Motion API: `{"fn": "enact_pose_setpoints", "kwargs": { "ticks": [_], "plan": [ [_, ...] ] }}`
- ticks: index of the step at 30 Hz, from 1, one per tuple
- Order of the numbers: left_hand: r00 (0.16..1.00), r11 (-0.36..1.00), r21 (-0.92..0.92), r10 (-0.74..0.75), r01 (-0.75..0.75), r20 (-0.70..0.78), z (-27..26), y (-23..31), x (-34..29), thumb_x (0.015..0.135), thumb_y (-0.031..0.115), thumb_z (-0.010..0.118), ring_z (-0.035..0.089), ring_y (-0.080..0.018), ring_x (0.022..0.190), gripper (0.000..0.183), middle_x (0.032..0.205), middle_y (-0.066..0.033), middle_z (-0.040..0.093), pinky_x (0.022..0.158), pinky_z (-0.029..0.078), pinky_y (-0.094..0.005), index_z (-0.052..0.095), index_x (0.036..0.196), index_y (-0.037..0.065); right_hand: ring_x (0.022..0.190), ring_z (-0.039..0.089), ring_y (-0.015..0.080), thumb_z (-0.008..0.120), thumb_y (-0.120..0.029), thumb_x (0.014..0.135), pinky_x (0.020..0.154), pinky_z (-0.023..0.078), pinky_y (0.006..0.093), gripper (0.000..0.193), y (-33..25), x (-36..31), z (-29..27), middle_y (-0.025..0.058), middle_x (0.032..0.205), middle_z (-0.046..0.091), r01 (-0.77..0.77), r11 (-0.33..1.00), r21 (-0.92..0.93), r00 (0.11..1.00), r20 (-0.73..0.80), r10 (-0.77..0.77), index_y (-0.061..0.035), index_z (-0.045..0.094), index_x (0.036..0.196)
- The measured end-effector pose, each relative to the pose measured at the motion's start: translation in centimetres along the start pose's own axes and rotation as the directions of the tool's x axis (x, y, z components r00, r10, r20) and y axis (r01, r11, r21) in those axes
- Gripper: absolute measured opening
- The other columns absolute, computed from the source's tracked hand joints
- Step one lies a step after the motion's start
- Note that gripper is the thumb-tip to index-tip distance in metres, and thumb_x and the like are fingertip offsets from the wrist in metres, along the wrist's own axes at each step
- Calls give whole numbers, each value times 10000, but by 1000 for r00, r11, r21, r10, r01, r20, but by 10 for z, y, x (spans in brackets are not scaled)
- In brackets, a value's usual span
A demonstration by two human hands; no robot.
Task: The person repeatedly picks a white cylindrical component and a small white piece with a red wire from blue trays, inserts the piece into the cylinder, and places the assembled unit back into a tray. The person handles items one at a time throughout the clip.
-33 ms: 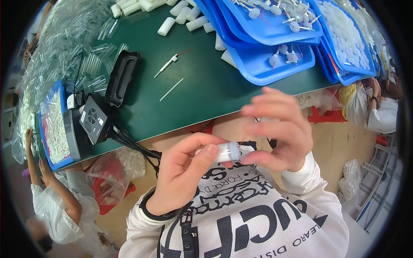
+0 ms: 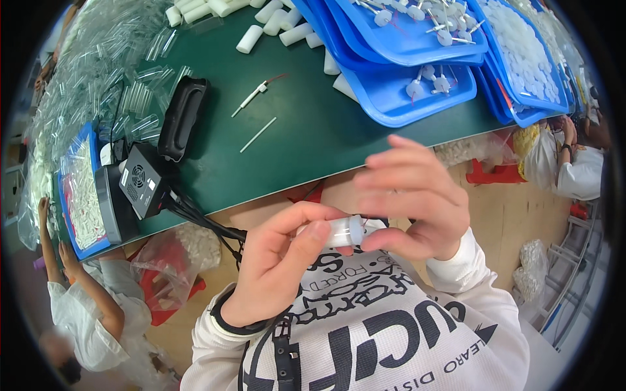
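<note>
Green worktable (image 2: pixel 300 130): reference for all positions. Just off the table's near edge: clear tube (image 2: pixel 338 232), showing white inside, with pale round cap (image 2: pixel 356 230) at its right end. Grasped around its left part by left hand (image 2: pixel 270 257), thumb pressed on the tube wall. Also off the near edge, right of the tube: right hand (image 2: pixel 424 208), with fingers spread and blurred, thumb close to the cap. Contact between thumb and cap: cannot tell. Laid on the table's middle: white stick with red wire (image 2: pixel 250 99) and, nearer the near edge, plain white stick (image 2: pixel 258 135). On the table's left part: open black case (image 2: pixel 184 119) and heap of clear tubes (image 2: pixel 91 65). At the table's far edge: white cylinders (image 2: pixel 250 39). On the table's right part: stacked blue trays (image 2: pixel 378 98), holding white discs on sticks (image 2: pixel 441 85).
</note>
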State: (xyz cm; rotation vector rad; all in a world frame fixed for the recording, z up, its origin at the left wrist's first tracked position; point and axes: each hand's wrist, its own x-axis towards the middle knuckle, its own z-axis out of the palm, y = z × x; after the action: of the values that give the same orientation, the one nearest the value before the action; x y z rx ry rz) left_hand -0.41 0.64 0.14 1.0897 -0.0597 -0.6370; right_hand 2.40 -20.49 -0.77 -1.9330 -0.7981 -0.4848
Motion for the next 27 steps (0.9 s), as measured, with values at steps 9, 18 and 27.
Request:
{"fn": "enact_pose_setpoints", "kwargs": {
  "ticks": [9, 18, 27],
  "plan": [
    [996, 995, 99, 41, -33, -79, 14, 1, -12, 852, -56, 585, 584, -86, 805, 279, 982, -91, 633, 694, 476, -204, 556, 1129, -73, 872, 664, 244, 800, -138, 665, 857, 526, 408, 319, -16, -10, 9, 90, 931, 676, -68, 965, 251, 998, 22, 65, -27, 675, 937],
    [987, 991, 114, 83, -68, -137, 15, -7, -16, 842, -60, 598, 577, -78, 754, 271, 970, -95, 637, 649, 475, -195, 572, 1111, -77, 854, 661, 259, 783, -116, 678, 824, 541, 389, 270, -12, -8, 10, 119, 904, 669, -36, 955, 294, 996, 85, 11, 7, 676, 893],
    [956, 978, 181, 150, -105, -253, 19, 1, -12, 802, -31, 674, 616, -131, 889, 311, 1001, -127, 650, 787, 483, -233, 581, 1093, -89, 1091, 571, 314, 748, -321, 727, 1019, 321, 544, 484, -20, -13, 8, 118, 1023, 664, -40, 998, -46, 998, 43, 42, -28, 630, 1093]
  ]
}}
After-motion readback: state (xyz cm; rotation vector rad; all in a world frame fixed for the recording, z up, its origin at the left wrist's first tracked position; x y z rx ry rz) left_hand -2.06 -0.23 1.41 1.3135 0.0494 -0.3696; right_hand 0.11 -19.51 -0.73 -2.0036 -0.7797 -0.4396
